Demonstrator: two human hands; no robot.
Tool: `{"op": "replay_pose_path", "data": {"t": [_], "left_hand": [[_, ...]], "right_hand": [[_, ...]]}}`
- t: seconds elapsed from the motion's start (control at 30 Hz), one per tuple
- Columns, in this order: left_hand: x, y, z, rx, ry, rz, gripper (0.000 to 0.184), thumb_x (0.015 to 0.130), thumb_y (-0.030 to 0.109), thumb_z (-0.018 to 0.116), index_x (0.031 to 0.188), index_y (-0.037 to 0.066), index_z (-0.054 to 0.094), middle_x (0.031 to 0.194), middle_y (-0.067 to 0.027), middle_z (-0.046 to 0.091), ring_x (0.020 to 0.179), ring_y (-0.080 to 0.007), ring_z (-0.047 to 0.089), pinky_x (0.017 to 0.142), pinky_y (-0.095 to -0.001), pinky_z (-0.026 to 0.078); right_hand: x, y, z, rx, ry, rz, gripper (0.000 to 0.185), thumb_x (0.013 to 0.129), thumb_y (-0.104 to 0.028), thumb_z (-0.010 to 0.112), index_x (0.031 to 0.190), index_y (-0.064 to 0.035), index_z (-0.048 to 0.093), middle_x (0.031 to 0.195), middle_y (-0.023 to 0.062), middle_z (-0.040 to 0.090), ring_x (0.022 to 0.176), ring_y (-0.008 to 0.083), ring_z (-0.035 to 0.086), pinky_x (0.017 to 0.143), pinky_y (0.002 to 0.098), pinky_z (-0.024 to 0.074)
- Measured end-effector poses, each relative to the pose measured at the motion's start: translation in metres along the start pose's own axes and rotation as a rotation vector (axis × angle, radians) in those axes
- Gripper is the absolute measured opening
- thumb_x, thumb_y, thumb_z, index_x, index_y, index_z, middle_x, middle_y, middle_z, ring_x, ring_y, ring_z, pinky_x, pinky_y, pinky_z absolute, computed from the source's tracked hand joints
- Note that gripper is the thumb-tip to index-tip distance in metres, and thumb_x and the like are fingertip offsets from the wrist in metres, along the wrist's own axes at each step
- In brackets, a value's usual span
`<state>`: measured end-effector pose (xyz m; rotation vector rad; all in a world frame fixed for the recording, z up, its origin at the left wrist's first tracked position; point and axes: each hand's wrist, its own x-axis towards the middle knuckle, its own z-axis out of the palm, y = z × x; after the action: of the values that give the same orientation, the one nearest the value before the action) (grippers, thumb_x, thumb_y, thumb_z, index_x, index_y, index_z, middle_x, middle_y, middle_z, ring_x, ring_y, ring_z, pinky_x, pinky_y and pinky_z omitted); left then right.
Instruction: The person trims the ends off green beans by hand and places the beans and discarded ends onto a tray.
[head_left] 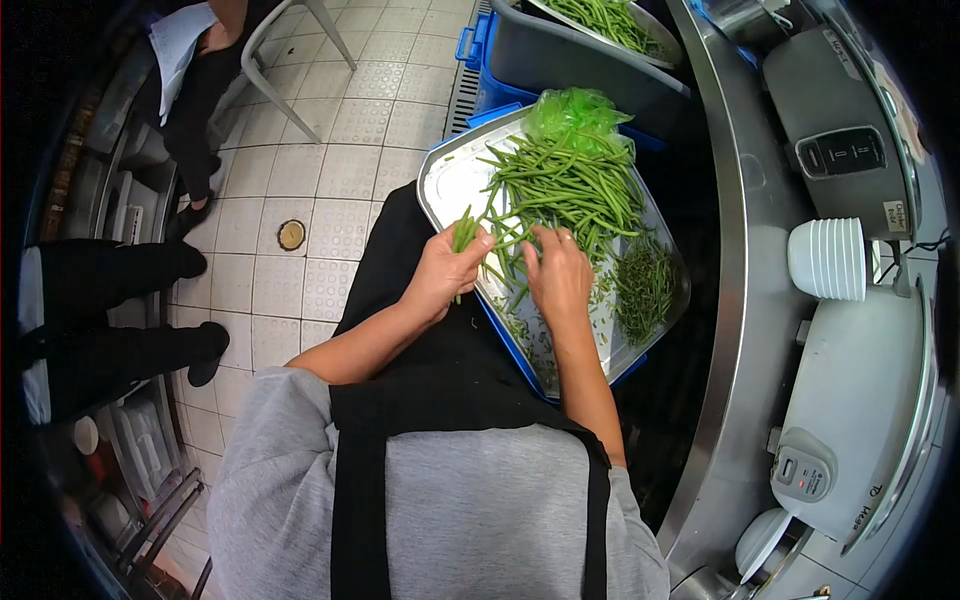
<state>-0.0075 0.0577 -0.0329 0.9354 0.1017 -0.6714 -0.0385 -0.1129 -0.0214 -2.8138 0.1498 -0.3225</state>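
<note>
A bunch of green beans (466, 232) is gripped in my left hand (445, 268), over the near left edge of a metal tray (452, 178). My right hand (560, 278) is over the tray, thumb and fingers bent together at the near edge of the large pile of green beans (575, 190). What its fingertips hold, if anything, is too small to make out. A heap of thin, dark green trimmings (645, 285) lies on the tray's right side, with small cut bits scattered near my right wrist. A crumpled green plastic bag (577, 115) rests at the pile's far end.
Beyond the tray, more green beans (610, 22) sit in a container over a grey bin (590, 60). A steel counter (735, 200) on the right carries stacked white bowls (827, 260) and rice cookers (850, 400). Other people's legs (120, 290) and a chair (255, 60) are at left.
</note>
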Motion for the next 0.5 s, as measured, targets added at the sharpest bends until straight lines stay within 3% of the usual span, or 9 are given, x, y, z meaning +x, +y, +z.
{"op": "replay_pose_path", "data": {"t": [0.23,0.27,0.33,0.43,0.5], "left_hand": [[0.004,-0.003,-0.015,0.179,0.030,-0.011,0.021,0.097,0.021,0.054,0.110,0.005,0.060,0.060,0.0078,0.035,0.045,-0.0026,0.029,0.040,-0.0201,0.023],[0.005,-0.002,-0.017,0.297,0.008,-0.037,0.025,0.097,0.022,0.055,0.114,0.004,0.061,0.062,0.0070,0.041,0.049,-0.0021,0.035,0.043,-0.0199,0.027],[0.019,-0.021,-0.019,0.614,-0.066,0.320,0.026,0.096,0.023,0.056,0.114,0.004,0.062,0.065,0.0071,0.046,0.053,-0.0016,0.039,0.046,-0.0199,0.030],[0.010,-0.014,-0.003,0.684,-0.256,0.065,0.029,0.095,0.025,0.060,0.112,0.002,0.065,0.077,0.0040,0.060,0.068,-0.0037,0.049,0.060,-0.0229,0.043],[0.018,-0.030,-0.003,0.733,-0.320,0.135,0.030,0.094,0.027,0.060,0.110,0.002,0.066,0.076,0.0039,0.059,0.069,-0.0036,0.048,0.060,-0.0226,0.042]], "right_hand": [[0.012,0.004,0.026,0.084,0.070,-0.109,0.008,0.082,-0.011,0.066,0.090,-0.0074,0.065,0.084,0.0131,0.065,0.076,0.0326,0.062,0.069,0.0418,0.0473],[0.004,0.002,0.016,0.135,0.083,-0.123,0.008,0.082,-0.010,0.066,0.090,-0.0074,0.066,0.084,0.0126,0.065,0.075,0.0316,0.062,0.069,0.0408,0.0470],[-0.010,-0.001,-0.001,0.225,0.113,-0.158,0.008,0.081,-0.007,0.067,0.089,-0.0070,0.066,0.084,0.0116,0.065,0.075,0.0300,0.061,0.070,0.0390,0.0465],[-0.028,-0.002,-0.015,0.307,0.171,-0.201,0.010,0.079,-0.004,0.069,0.088,-0.0056,0.066,0.083,0.0101,0.065,0.074,0.0282,0.061,0.072,0.0374,0.0459],[-0.037,0.002,-0.019,0.304,0.223,-0.206,0.013,0.076,-0.004,0.071,0.087,-0.0045,0.064,0.082,0.0094,0.064,0.075,0.0274,0.062,0.072,0.0373,0.0457]]}}
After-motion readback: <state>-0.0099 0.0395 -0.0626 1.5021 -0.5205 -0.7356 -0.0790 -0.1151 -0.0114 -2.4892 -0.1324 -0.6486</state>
